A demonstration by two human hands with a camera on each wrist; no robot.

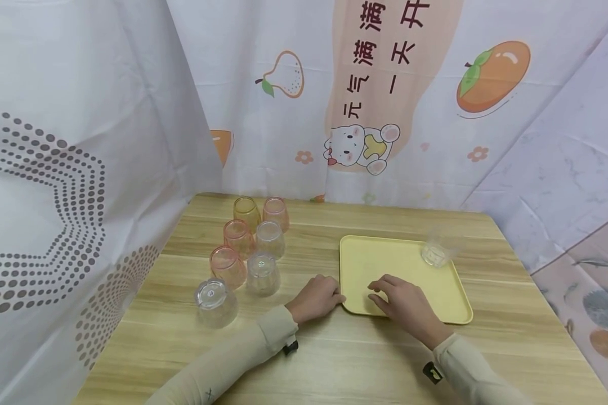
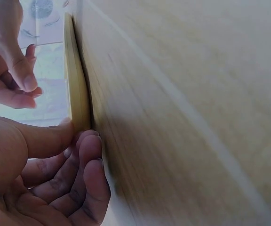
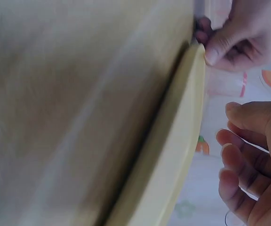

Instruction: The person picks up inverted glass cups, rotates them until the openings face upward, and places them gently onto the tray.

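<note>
A yellow rectangular tray (image 1: 400,270) lies on the wooden table. My left hand (image 1: 316,298) grips its near left corner; in the left wrist view the thumb (image 2: 51,139) is on the rim and the curled fingers (image 2: 91,160) sit against the outer side. Over the tray's near part hovers my right hand (image 1: 405,304), its fingers (image 3: 239,162) loosely bent with nothing between them. One clear cup (image 1: 434,254) is at the tray's far right corner, its upper part blurred against the background.
Left of the tray, several upside-down cups stand grouped in rows: a yellow cup (image 1: 246,211), pink cups such as the nearest pink cup (image 1: 228,267), and clear cups such as the front left clear cup (image 1: 216,304). A printed curtain (image 1: 284,129) hangs behind the table (image 1: 304,365).
</note>
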